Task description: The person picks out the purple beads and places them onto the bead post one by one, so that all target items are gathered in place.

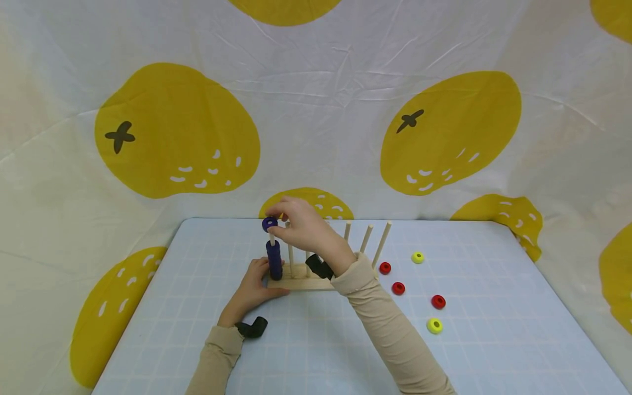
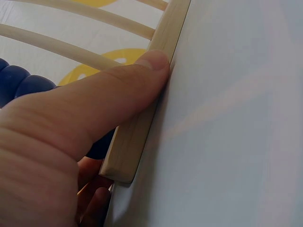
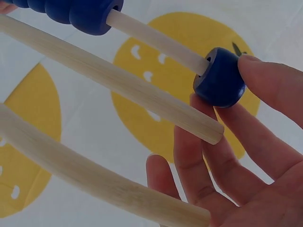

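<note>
My right hand (image 1: 307, 226) pinches a blue bead (image 3: 222, 82) between thumb and fingers at the top of the leftmost peg (image 3: 156, 40). In the right wrist view the peg's tip meets the bead's hole. Lower on that peg sits a stack of several blue beads (image 1: 274, 260), with a length of bare peg between stack and held bead. My left hand (image 1: 250, 288) grips the left end of the wooden base (image 2: 130, 146). Its thumb lies along the front edge, and its fingers, partly hidden, reach round behind.
More upright pegs (image 1: 366, 239) stand to the right along the base, partly hidden by my right forearm. On the table (image 1: 494, 351) at right lie three red beads (image 1: 438, 306) and two yellow beads (image 1: 435, 331). A fruit-patterned cloth (image 1: 316, 126) hangs behind the table.
</note>
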{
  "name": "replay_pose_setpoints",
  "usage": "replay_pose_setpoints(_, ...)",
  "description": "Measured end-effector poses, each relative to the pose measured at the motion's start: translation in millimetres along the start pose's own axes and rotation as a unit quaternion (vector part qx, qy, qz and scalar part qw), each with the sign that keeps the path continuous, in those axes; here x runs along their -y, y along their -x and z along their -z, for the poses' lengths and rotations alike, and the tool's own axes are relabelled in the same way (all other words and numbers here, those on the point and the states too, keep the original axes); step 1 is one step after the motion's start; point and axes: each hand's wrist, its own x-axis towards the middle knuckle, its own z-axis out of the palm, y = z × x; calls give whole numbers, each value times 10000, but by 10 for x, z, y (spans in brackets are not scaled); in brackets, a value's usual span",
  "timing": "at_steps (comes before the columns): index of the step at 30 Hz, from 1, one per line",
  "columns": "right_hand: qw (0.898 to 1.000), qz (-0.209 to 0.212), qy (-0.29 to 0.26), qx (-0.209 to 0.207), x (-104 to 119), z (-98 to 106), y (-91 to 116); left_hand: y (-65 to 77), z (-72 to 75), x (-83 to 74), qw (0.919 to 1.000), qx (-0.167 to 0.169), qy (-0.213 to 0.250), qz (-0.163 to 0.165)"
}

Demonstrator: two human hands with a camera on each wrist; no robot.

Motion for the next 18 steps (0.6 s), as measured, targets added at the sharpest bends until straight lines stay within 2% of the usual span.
replay_pose_setpoints(18, 9994, 40, -309, -175, 2, 68, 78, 8, 11, -25, 10000, -10, -76, -4)
